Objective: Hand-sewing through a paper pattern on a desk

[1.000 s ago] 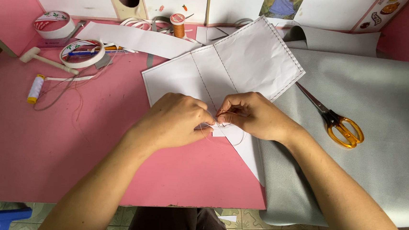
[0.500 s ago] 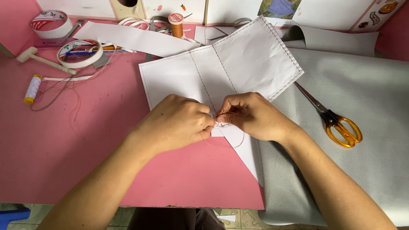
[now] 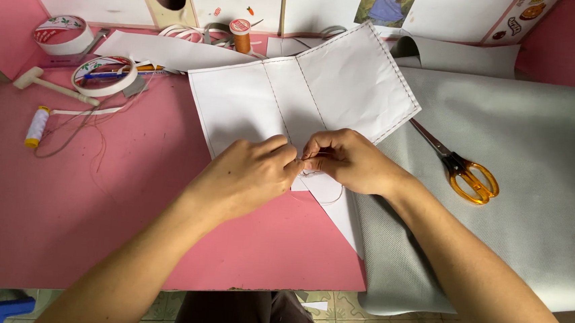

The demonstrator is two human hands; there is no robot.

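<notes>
Little moved: both hands, left [image 3: 249, 172] and right [image 3: 348, 160], still pinching white stitched sheet [image 3: 305, 95], possibly thread; orange-topped spool [image 3: 242, 35] behind.

Pinch point: our left hand [image 3: 249, 176] and right hand [image 3: 348, 160] meet fingertip to fingertip over the white stitched sheet [image 3: 305, 95]; what sits in the grip is too small to tell.
Sheet under the hands: its lower middle is covered by both hands.
Thread: we see only a thin loop below the right hand, too fine to follow to its end.
Scissors [image 3: 459, 168]: blade tips slip under the sheet's right corner.
Grey fabric [image 3: 502, 183]: cut off by the right edge of the frame.
Desk [image 3: 81, 221]: cut off at the left edge.
Forearms: both run out at the bottom edge.
Pictures at the top: cropped by the upper edge.
</notes>
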